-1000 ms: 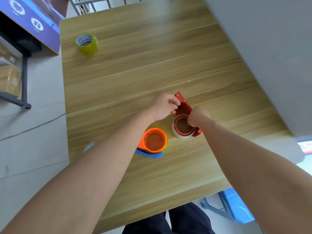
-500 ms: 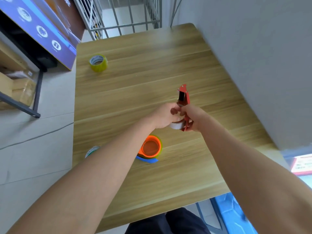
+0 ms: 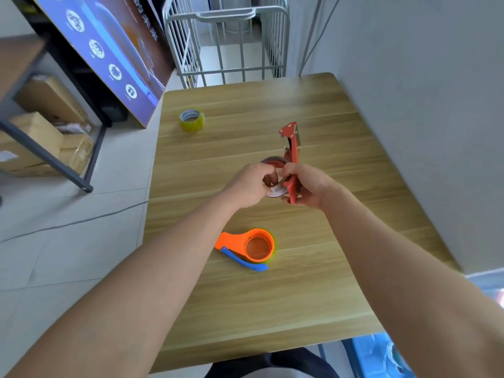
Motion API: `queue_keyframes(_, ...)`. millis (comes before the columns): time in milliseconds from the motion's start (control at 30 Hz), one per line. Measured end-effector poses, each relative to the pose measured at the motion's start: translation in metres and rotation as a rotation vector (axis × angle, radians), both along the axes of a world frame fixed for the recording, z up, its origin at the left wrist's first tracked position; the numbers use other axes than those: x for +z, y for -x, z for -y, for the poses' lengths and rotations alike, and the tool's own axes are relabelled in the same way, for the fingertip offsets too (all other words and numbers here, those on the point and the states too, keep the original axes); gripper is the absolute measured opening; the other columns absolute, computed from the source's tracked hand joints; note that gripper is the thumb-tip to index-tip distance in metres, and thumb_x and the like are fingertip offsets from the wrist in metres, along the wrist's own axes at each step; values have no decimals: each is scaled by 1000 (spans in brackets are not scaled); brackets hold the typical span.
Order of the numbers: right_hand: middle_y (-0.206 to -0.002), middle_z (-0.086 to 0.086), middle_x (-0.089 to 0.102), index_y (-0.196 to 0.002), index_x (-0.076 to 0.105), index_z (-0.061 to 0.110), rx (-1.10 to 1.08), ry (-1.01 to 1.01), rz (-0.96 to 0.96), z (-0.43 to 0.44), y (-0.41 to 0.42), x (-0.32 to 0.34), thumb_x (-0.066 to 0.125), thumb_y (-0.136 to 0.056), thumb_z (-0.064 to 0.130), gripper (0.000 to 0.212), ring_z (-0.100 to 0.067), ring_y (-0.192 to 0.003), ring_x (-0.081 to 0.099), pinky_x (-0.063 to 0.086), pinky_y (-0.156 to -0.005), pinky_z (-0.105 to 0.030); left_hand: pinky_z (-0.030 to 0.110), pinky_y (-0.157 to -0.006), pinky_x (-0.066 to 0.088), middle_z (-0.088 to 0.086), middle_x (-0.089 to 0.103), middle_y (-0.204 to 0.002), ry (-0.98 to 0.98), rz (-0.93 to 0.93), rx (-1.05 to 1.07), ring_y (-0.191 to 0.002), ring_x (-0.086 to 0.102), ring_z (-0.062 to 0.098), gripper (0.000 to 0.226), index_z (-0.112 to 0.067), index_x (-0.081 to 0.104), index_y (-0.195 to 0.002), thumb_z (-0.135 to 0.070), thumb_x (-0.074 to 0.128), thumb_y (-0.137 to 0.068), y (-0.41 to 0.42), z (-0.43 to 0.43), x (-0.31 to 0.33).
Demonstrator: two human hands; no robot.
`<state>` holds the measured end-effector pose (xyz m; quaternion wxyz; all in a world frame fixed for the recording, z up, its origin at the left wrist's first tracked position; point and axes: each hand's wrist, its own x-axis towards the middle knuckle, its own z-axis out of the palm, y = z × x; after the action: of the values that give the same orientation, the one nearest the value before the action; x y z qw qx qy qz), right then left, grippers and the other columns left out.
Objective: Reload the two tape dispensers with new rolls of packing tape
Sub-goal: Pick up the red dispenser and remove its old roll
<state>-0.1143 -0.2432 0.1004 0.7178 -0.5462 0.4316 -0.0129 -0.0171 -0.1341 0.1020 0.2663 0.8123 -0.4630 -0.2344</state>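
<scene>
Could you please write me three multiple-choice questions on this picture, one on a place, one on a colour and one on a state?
1. Where is the yellow tape roll?
A. on the floor
B. far left on the table
C. on a chair

2. What colour is the dispenser that the left hand and the right hand hold?
A. orange
B. green
C. red

3. How is the orange dispenser?
A. lying flat on the table, untouched
B. gripped by the left hand
C. hanging on the wall

Key:
1 B, it sits on the wood near the far left edge.
2 C, the red dispenser is gripped between both hands.
3 A, it lies flat nearer the person, apart from both hands.
</scene>
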Motion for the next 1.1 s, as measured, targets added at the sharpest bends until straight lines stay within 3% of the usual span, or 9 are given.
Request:
queue_keyframes(100, -71, -2, 56, -83, 60, 14, -15, -53, 44, -3, -3, 2, 66, -76, 19, 11, -17, -69, 57, 51, -71, -33, 29, -68, 42, 3, 60, -84, -2, 48, 16, -76, 53, 20, 17, -13, 64, -87, -5, 70, -74, -8, -6, 2)
queue_keyframes(233, -74, -4, 56, -86, 60, 15, -6, -65, 102, -13, -9, 3, 67, -79, 28, 16, -16, -61, 53, 40, -56, -26, 24, -52, 34, -14, 50, -63, 42, 21, 42, -58, 47, 8, 24, -27, 58, -86, -27, 76, -70, -4, -12, 6)
queue_keyframes(300, -68, -2, 51, -81, 59, 18, 10, -25, 129, -18, -13, 2, 65, -80, 30, 13, -14, -54, 45, 28, -49, -27, 28, -53, 37, -9, 50, -66, 63, 98, 75, -63, 50, 17, 19, -18, 57, -78, -26, 73, -72, -4, -14, 2)
queue_keyframes(400, -64, 0, 52, -76, 60, 17, -28, 14, 144, -23, -16, 1, 68, -79, 32, 17, -12, -50, 43, 24, -47, -26, 34, -64, 41, 1, 55, -79, 98, 134, 161, -76, 54, 27, 15, -6, 64, -78, -18, 71, -73, -9, -18, -2)
queue_keyframes(533, -58, 1, 58, -75, 61, 15, -45, 85, 112, -24, -16, 1, 73, -76, 37, 24, -10, -45, 44, 26, -44, -24, 29, -62, 35, 9, 59, -73, 209, -62, 320, -67, 48, 21, 9, -6, 67, -76, -14, 72, -74, -15, -24, -3)
queue_keyframes(733, -76, -8, 59, -85, 61, 12, -54, 134, 9, -18, -5, -12, 75, -74, 37, 31, -19, -65, 53, 33, -51, -27, 10, -48, 34, -8, 55, -60, 391, -314, 544, -54, 44, 4, 25, -20, 57, -63, -4, 67, -79, -38, -34, 4)
queue_keyframes(800, -78, -8, 58, -84, 60, 13, -82, 120, 0, -20, -3, -17, 74, -75, 35, 28, -18, -64, 53, 33, -51, -26, 10, -48, 34, -9, 54, -60, 362, -303, 560, -55, 44, 5, 21, -16, 58, -66, -3, 66, -80, -44, -41, -2)
queue_keyframes(900, -80, -7, 60, -86, 59, 12, -103, 107, -10, -20, -2, -23, 74, -75, 34, 29, -17, -66, 56, 35, -49, -25, 23, -53, 30, -3, 45, -59, 243, -210, 512, -61, 38, 16, 6, -5, 62, -75, -4, 64, -81, -51, -56, -22)
queue_keyframes(1100, -77, -6, 61, -88, 60, 11, -105, 115, -56, -21, -6, -41, 74, -74, 35, 32, -17, -64, 56, 36, -48, -25, 28, -64, 29, 9, 49, -74, -34, -66, 458, -68, 39, 20, 11, 1, 64, -79, -6, 58, -84, -65, -94, -71)
